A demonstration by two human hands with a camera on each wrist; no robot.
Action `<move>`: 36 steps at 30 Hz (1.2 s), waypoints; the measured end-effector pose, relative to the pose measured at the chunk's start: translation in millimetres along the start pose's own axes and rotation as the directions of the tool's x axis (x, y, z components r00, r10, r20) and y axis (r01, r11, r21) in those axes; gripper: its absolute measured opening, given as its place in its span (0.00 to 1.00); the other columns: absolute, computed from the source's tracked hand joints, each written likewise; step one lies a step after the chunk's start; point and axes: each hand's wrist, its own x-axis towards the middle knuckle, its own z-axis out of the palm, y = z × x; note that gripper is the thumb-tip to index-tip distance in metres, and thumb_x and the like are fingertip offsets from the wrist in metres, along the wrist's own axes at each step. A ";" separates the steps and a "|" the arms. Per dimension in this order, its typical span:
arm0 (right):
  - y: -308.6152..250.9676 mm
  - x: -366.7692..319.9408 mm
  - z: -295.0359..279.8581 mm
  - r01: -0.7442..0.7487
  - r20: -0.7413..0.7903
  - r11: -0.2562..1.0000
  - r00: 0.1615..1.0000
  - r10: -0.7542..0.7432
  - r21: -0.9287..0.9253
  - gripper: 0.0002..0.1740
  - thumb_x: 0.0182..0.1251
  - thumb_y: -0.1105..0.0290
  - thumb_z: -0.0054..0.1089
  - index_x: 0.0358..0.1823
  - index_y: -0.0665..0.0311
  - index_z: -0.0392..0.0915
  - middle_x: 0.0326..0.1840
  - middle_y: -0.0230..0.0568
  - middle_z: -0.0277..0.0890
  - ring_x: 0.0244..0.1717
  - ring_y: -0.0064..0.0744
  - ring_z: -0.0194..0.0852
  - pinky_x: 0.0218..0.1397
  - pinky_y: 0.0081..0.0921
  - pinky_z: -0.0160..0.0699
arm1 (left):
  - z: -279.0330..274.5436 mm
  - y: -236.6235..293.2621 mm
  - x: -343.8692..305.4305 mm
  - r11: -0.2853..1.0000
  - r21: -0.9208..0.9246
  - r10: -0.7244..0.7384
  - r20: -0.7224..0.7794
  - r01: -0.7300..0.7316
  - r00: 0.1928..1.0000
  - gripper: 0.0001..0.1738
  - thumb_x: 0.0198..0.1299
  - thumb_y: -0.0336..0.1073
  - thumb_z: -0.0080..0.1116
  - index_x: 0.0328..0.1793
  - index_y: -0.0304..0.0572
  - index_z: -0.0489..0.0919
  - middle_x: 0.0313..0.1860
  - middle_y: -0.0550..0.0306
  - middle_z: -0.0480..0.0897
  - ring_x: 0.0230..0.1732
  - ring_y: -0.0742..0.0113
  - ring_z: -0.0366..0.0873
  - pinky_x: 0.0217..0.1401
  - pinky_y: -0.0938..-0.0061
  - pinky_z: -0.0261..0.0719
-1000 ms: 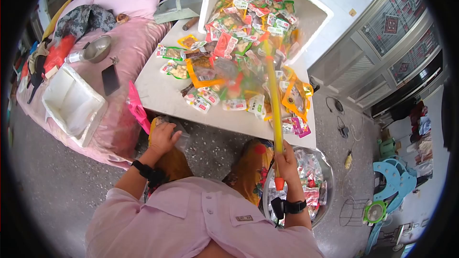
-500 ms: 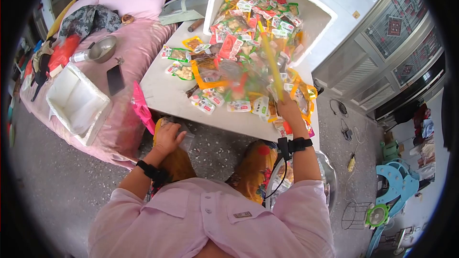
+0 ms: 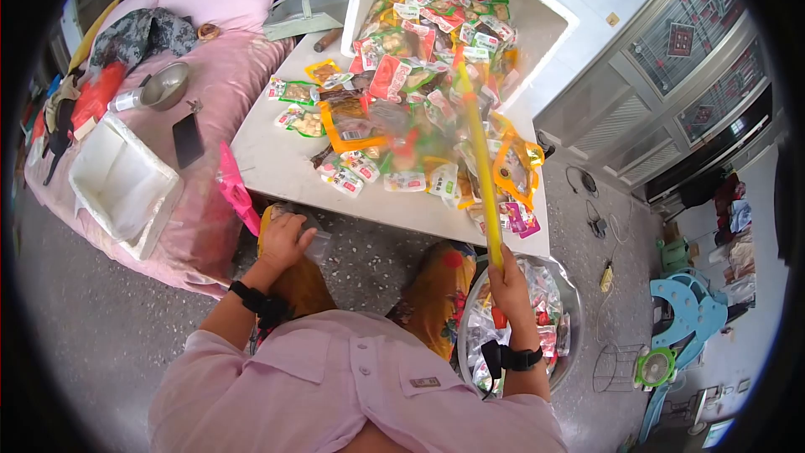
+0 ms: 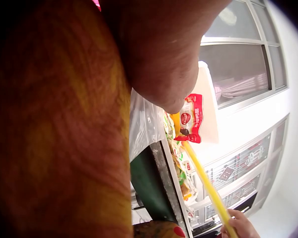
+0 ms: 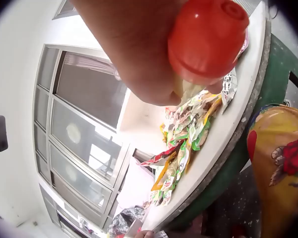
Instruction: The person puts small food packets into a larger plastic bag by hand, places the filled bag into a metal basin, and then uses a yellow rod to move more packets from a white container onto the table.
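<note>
The right hand grips the lower end of a yellow stick, whose far end reaches over heaped snack packets on the white table. In the right wrist view the stick's red end cap sticks out of that hand. The left hand rests on the left knee, fingers loosely spread, beside a clear plastic bag. From the left wrist, a red-edged packet shows above the table, near the stick; what holds it up cannot be told.
A white foam box lies tipped at the table's back, packets spilling from it. A metal basin of packets stands by the right leg. On the pink bed at left are a foam tray, a phone and a pan.
The right hand moved forward over the table's edge with the stick, then came back toward the basin. The left hand has stayed on the knee.
</note>
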 end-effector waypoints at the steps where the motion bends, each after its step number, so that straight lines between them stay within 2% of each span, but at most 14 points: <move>1: 0.6 4.0 1.6 -0.032 -0.010 0.999 0.999 0.032 0.027 0.25 0.57 0.70 0.47 0.57 0.69 0.57 0.36 0.62 0.71 0.37 0.53 0.73 0.38 0.35 0.71 | 0.3 -0.2 0.9 1.000 -0.005 0.001 0.013 -0.001 1.000 0.14 0.44 0.41 0.59 0.33 0.41 0.74 0.28 0.51 0.74 0.31 0.53 0.72 0.35 0.65 0.70; 5: -21.9 58.8 0.4 -0.273 0.029 0.943 0.962 0.273 0.192 0.25 0.59 0.69 0.46 0.58 0.69 0.57 0.39 0.56 0.72 0.33 0.44 0.75 0.37 0.32 0.72 | 2.2 0.8 3.8 1.000 -0.012 -0.006 0.053 0.007 0.999 0.14 0.45 0.41 0.59 0.33 0.41 0.74 0.28 0.51 0.74 0.31 0.53 0.72 0.35 0.65 0.70; 7: -7.7 98.4 8.2 -0.211 -0.020 0.944 0.974 0.224 0.255 0.26 0.59 0.68 0.46 0.59 0.68 0.56 0.43 0.53 0.70 0.29 0.40 0.74 0.34 0.29 0.72 | 2.8 1.5 4.0 1.000 -0.010 -0.013 0.064 0.013 0.998 0.14 0.45 0.41 0.58 0.33 0.41 0.74 0.28 0.51 0.74 0.31 0.53 0.72 0.35 0.65 0.70; 9: 18.5 151.0 19.5 0.014 -0.129 0.989 0.992 0.005 0.149 0.26 0.59 0.68 0.46 0.59 0.68 0.56 0.44 0.55 0.69 0.31 0.39 0.73 0.35 0.30 0.72 | 3.2 2.9 3.9 1.000 -0.004 -0.020 0.074 0.020 0.997 0.14 0.45 0.42 0.58 0.33 0.40 0.74 0.28 0.51 0.74 0.31 0.53 0.72 0.35 0.64 0.70; 11: 1.5 189.0 19.1 -0.065 -0.083 0.963 0.993 0.090 0.261 0.26 0.58 0.67 0.46 0.58 0.68 0.56 0.44 0.56 0.69 0.37 0.40 0.73 0.41 0.30 0.71 | 4.0 1.9 3.5 1.000 0.002 -0.024 0.073 0.024 0.997 0.14 0.45 0.41 0.58 0.33 0.40 0.74 0.28 0.51 0.74 0.31 0.53 0.72 0.35 0.65 0.70; 14: -32.5 217.9 12.5 -0.131 -0.012 0.974 0.991 0.135 0.188 0.27 0.57 0.66 0.45 0.58 0.69 0.56 0.44 0.56 0.69 0.43 0.43 0.71 0.46 0.30 0.69 | 4.3 -0.6 3.4 0.999 0.011 -0.032 0.073 0.031 0.997 0.14 0.45 0.41 0.58 0.33 0.40 0.74 0.28 0.52 0.74 0.31 0.53 0.72 0.35 0.65 0.70; 17: -8.7 233.2 31.1 -0.157 0.050 0.969 0.987 0.151 0.192 0.27 0.57 0.66 0.44 0.58 0.68 0.57 0.43 0.57 0.69 0.42 0.46 0.71 0.44 0.32 0.69 | 1.9 -0.3 3.5 1.000 0.008 -0.020 0.050 0.019 0.999 0.14 0.45 0.41 0.58 0.33 0.40 0.74 0.28 0.52 0.74 0.31 0.53 0.72 0.35 0.65 0.70; 20: 12.1 211.5 39.0 -0.057 0.041 0.997 0.998 0.055 0.043 0.26 0.56 0.66 0.44 0.58 0.67 0.57 0.42 0.57 0.70 0.40 0.46 0.72 0.42 0.33 0.70 | 1.1 -0.5 2.6 1.000 0.013 -0.016 0.037 0.015 0.999 0.14 0.45 0.41 0.58 0.33 0.40 0.74 0.28 0.52 0.74 0.31 0.53 0.72 0.35 0.65 0.70; 23: 19.3 172.6 34.1 -0.038 0.081 0.991 0.996 0.028 0.127 0.26 0.57 0.66 0.45 0.58 0.66 0.57 0.43 0.58 0.69 0.43 0.47 0.71 0.45 0.33 0.69 | 1.1 -1.2 1.8 1.000 0.013 -0.022 0.050 0.021 0.999 0.14 0.45 0.41 0.58 0.33 0.40 0.74 0.28 0.52 0.74 0.31 0.53 0.72 0.35 0.65 0.70; 25: 36.0 151.0 37.2 -0.047 0.055 0.989 0.998 0.040 0.142 0.24 0.58 0.67 0.45 0.58 0.62 0.58 0.33 0.46 0.69 0.25 0.33 0.68 0.27 0.26 0.68 | 1.1 -1.3 1.2 1.000 0.012 -0.018 0.050 0.018 0.999 0.14 0.45 0.41 0.59 0.33 0.41 0.73 0.28 0.52 0.74 0.31 0.53 0.72 0.35 0.65 0.69; 27: 29.0 125.1 32.3 -0.119 0.076 0.971 0.992 0.106 0.207 0.24 0.59 0.68 0.45 0.58 0.61 0.58 0.27 0.39 0.69 0.16 0.25 0.67 0.19 0.22 0.68 | 1.4 -0.8 1.0 1.000 0.009 -0.006 0.032 0.005 0.999 0.14 0.45 0.41 0.59 0.33 0.41 0.74 0.28 0.52 0.74 0.31 0.53 0.72 0.35 0.65 0.69; 29: -12.1 93.7 14.7 -0.248 0.151 0.917 0.966 0.210 0.313 0.24 0.59 0.69 0.45 0.58 0.61 0.58 0.26 0.37 0.68 0.17 0.23 0.66 0.19 0.20 0.67 | 1.0 -1.0 1.1 1.000 0.005 -0.003 0.033 0.003 0.999 0.14 0.45 0.41 0.59 0.33 0.41 0.74 0.27 0.52 0.74 0.31 0.53 0.72 0.35 0.65 0.69; 32: 24.7 61.7 22.0 -0.141 0.042 0.979 0.990 0.136 0.147 0.24 0.58 0.69 0.45 0.58 0.65 0.57 0.32 0.45 0.70 0.23 0.29 0.70 0.27 0.22 0.70 | -2.5 1.3 2.3 1.000 0.004 0.001 0.023 -0.001 1.000 0.14 0.45 0.41 0.59 0.33 0.41 0.74 0.27 0.52 0.74 0.30 0.53 0.72 0.34 0.65 0.69; 36: -12.6 8.2 5.4 -0.277 0.134 0.898 0.960 0.245 0.342 0.24 0.59 0.72 0.44 0.58 0.64 0.58 0.26 0.36 0.67 0.19 0.20 0.65 0.21 0.17 0.66 | -4.5 1.1 2.3 1.000 0.004 0.002 -0.005 -0.002 1.000 0.14 0.45 0.41 0.58 0.33 0.41 0.74 0.27 0.52 0.74 0.30 0.53 0.72 0.34 0.65 0.69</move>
